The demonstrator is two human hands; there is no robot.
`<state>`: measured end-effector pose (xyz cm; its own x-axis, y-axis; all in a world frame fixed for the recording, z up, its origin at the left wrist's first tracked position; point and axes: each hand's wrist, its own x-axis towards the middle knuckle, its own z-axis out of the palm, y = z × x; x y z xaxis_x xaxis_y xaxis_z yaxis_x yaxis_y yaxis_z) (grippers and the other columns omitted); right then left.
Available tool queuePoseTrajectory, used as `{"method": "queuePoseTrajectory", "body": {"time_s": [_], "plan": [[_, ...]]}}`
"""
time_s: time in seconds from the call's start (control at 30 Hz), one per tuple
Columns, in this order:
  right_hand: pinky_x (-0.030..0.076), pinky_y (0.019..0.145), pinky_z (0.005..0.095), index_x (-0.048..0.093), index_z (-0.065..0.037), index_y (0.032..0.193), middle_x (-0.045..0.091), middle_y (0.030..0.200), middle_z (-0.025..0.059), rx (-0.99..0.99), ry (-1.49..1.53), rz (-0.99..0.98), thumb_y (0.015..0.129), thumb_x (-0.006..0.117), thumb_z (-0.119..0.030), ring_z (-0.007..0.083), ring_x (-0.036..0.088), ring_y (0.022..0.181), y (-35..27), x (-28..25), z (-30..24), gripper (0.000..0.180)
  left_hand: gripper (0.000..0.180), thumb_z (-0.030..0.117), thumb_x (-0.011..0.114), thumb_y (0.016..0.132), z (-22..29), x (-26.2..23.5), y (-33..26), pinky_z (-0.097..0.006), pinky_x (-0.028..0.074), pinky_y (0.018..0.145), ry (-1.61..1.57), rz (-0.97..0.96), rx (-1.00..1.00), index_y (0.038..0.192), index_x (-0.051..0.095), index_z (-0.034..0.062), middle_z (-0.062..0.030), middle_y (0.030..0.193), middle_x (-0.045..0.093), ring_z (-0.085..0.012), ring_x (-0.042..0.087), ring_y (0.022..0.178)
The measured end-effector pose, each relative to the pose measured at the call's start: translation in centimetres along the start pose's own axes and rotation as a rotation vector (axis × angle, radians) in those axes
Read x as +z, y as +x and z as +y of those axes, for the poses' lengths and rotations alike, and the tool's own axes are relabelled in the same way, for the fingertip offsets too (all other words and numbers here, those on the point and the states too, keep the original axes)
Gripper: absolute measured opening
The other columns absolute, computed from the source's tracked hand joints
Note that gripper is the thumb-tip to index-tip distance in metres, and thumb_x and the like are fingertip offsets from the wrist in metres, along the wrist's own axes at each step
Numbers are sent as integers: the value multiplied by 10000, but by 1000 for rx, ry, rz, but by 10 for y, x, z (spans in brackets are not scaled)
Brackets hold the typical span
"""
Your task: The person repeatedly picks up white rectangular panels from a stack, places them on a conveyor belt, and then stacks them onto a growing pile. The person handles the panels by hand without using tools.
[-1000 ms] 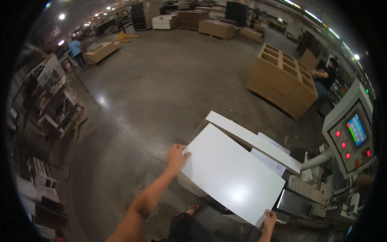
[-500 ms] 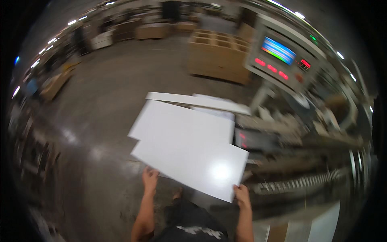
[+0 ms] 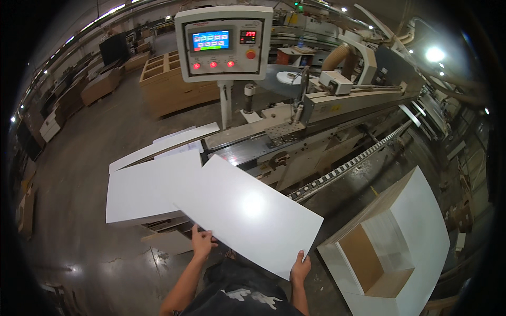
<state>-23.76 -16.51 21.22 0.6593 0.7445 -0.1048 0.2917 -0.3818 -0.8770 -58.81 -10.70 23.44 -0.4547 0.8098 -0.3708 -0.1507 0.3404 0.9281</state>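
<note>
Head view: centre left, I see a stack topped with a white board (image 3: 150,187), with a narrow white strip (image 3: 168,146) along its far side. Next, my left hand (image 3: 202,243) sits at the near edge of the white panel (image 3: 253,216), fingers half curled; I can't tell whether they grip. That panel slants across mid-frame, below the control box (image 3: 238,31). My right hand (image 3: 300,267) grips its lower-right corner. White boards (image 3: 421,221) fill the lower right.
</note>
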Motion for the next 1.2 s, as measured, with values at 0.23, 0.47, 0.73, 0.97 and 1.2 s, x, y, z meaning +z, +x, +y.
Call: {"method": "queuePoseTrajectory", "body": {"time_s": [0.23, 0.47, 0.73, 0.97, 1.2], "plan": [[466, 866, 499, 598, 139, 1051, 654, 1032, 325, 24, -41, 195, 988, 559, -393, 481, 614, 970, 20, 28, 9, 537, 749, 44, 670, 869, -10, 98, 67, -342, 568, 525, 207, -162, 197, 1504, 282, -35, -115, 790, 677, -189, 668, 647], [479, 927, 438, 609, 96, 1133, 671, 1101, 269, 124, -100, -12, 952, 617, -294, 388, 647, 1051, 47, 42, -2, 430, 762, 34, 677, 863, 32, 148, 113, -338, 541, 499, 109, -194, 61, 1532, 311, 51, -86, 793, 652, -190, 643, 590], [481, 921, 384, 561, 114, 1239, 666, 1169, 200, 212, -58, -154, 979, 596, -216, 286, 636, 1051, 47, 59, -46, 422, 701, -1, 667, 873, 34, 153, 156, -313, 529, 503, 63, -254, 89, 1499, 353, 26, -86, 825, 621, -160, 613, 592], [487, 903, 403, 569, 105, 1219, 667, 1128, 230, 238, -5, -134, 946, 606, -205, 306, 645, 1024, 105, 39, -36, 415, 656, -38, 634, 881, 55, 207, 157, -286, 520, 493, -4, -310, 5, 1472, 351, 3, -82, 839, 578, -153, 610, 612], [470, 950, 435, 564, 94, 1228, 651, 1176, 263, 315, -99, -115, 944, 621, -251, 372, 635, 1097, 179, 19, -24, 450, 649, -74, 622, 878, 62, 286, 161, -278, 503, 483, 1, -310, 16, 1458, 343, 9, -76, 843, 557, -153, 604, 614]]}}
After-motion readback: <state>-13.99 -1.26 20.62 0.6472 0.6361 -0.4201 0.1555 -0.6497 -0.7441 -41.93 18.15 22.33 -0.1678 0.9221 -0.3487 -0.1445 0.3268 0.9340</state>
